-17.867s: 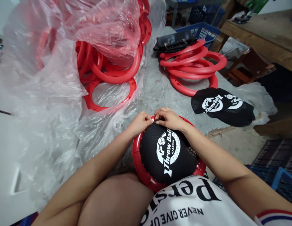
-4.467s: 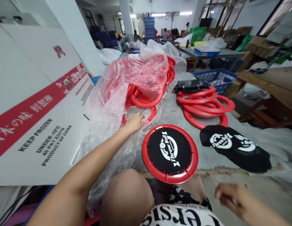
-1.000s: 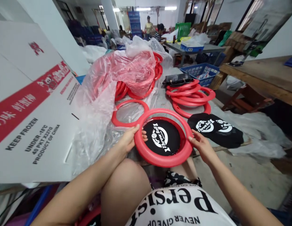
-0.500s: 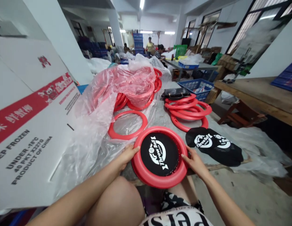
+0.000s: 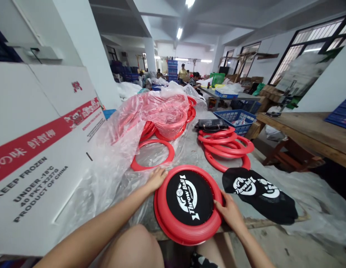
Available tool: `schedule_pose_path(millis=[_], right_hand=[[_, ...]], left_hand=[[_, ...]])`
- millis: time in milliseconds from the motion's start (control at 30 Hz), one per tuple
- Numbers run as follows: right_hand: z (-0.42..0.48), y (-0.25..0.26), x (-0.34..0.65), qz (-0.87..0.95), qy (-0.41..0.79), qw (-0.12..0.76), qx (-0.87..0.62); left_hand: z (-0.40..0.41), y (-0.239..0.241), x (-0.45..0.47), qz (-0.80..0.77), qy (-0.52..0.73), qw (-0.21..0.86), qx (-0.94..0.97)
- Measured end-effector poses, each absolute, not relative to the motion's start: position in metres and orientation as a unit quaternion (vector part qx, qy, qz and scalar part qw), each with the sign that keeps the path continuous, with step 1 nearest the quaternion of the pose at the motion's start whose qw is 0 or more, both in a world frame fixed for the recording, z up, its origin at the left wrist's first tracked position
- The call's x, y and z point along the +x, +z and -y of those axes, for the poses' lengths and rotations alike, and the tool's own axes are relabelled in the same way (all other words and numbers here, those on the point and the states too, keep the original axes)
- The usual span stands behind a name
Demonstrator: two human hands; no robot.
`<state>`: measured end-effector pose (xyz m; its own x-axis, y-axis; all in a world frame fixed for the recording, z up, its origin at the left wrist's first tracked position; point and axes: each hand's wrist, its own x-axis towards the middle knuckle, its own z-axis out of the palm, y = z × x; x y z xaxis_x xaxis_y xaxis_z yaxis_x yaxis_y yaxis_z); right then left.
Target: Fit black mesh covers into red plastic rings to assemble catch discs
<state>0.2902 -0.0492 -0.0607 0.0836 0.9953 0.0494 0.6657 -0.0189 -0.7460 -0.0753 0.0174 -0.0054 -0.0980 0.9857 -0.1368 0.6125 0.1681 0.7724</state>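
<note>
A red disc (image 5: pixel 173 227) with a black mesh centre printed "Throw Ball" lies at the near edge of the grey table (image 5: pixel 194 152). A second red ring sits pressed on top of it. My left hand (image 5: pixel 155 179) rests on the disc's upper left rim. On the right rim lies my right hand (image 5: pixel 229 213), fingers pressing it. Both hands grip the rim from opposite sides.
Black printed mesh covers (image 5: pixel 259 193) lie right of the disc. A stack of red rings (image 5: pixel 226 147) with a black bag on top stands behind. A clear plastic bag of red rings (image 5: pixel 162 115) and a white carton (image 5: pixel 36 149) fill the left. People work at far tables.
Since a second ago the lifted red ring has come down onto the mesh disc. My hands have stayed on its two sides. The view has tilted up.
</note>
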Motion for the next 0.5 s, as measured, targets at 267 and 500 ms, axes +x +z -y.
schedule_pose_path(millis=[267,500], right_hand=[[0.049,-0.062,0.292,0.629,0.255,0.337,-0.653],[0.051,-0.063,0.292,0.624,0.256,0.316,-0.667]], left_hand=[[-0.031,-0.006,-0.099,-0.726,0.243,0.226,0.602],[0.009,0.011,-0.102,-0.684,0.230,0.167,0.672]])
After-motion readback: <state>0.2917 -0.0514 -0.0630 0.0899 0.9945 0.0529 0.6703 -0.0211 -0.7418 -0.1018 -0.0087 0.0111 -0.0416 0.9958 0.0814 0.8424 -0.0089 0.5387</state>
